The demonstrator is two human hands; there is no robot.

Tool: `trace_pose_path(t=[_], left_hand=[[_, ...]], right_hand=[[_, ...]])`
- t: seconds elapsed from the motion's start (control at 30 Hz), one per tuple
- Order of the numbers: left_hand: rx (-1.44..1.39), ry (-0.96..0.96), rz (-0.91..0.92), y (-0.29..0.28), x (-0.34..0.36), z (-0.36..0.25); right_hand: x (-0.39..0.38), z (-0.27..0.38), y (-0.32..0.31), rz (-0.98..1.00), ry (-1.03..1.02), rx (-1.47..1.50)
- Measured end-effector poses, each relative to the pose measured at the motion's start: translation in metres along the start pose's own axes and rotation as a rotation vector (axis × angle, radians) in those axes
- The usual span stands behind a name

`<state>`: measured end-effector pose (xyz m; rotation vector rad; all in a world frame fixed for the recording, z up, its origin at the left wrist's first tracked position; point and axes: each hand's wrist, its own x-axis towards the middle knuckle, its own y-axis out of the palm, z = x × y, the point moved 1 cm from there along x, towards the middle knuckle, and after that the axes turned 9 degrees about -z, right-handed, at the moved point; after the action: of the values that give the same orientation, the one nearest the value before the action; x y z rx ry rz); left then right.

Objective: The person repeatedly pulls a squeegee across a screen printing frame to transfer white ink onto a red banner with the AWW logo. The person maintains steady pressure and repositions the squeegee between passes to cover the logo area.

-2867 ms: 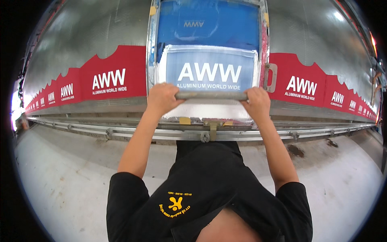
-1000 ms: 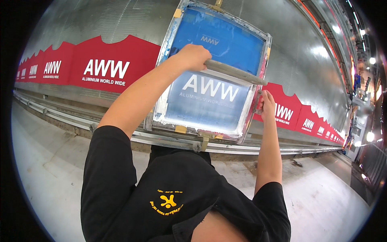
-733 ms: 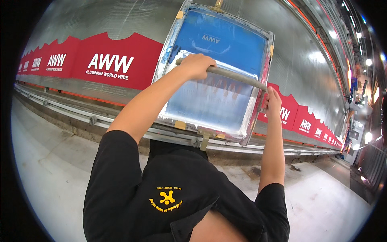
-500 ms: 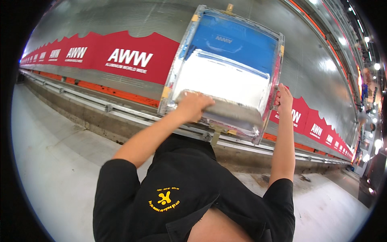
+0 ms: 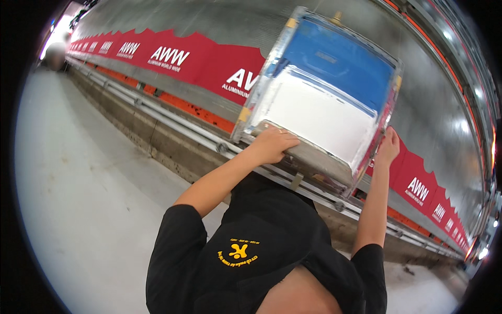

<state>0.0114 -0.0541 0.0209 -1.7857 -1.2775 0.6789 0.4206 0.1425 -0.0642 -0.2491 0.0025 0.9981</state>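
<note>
In front of me, a screen-printing frame (image 5: pixel 266 73) lies tilted in view over a red-printed strip. Its mesh is blue (image 5: pixel 345 57) at the far half, and white ink (image 5: pixel 319 112) covers the near half. My left hand (image 5: pixel 274 144) is closed over the left end of a long grey squeegee (image 5: pixel 323 159), which lies across the frame's near end. My right hand (image 5: pixel 388 147) has its fingers curled at the frame's right side rail; exactly what they grip there is partly hidden.
Red banner-like prints (image 5: pixel 178 57) run along the long grey table (image 5: pixel 225 21). A metal rail (image 5: pixel 172 123) and a concrete ledge (image 5: pixel 157 141) follow its near side. A pale floor (image 5: pixel 94 183) lies to my left. A blurred person (image 5: pixel 55 56) stands far left.
The squeegee and my left hand have come slightly nearer to me, onto the frame's near end. My view has turned, so the frame appears farther right. My right hand stays at the side rail.
</note>
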Motion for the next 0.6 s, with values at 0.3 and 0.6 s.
trace_pose_path(t=[0.3, 0.6], left_hand=[[0.03, -0.029, -0.018, -0.005, 0.045, 0.014], [0.017, -0.052, 0.1, -0.037, 0.14, 0.046]], right_hand=[[0.013, 0.021, 0.035, -0.067, 0.095, -0.083], [0.022, 0.007, 0.041, -0.039, -0.038, -0.12]])
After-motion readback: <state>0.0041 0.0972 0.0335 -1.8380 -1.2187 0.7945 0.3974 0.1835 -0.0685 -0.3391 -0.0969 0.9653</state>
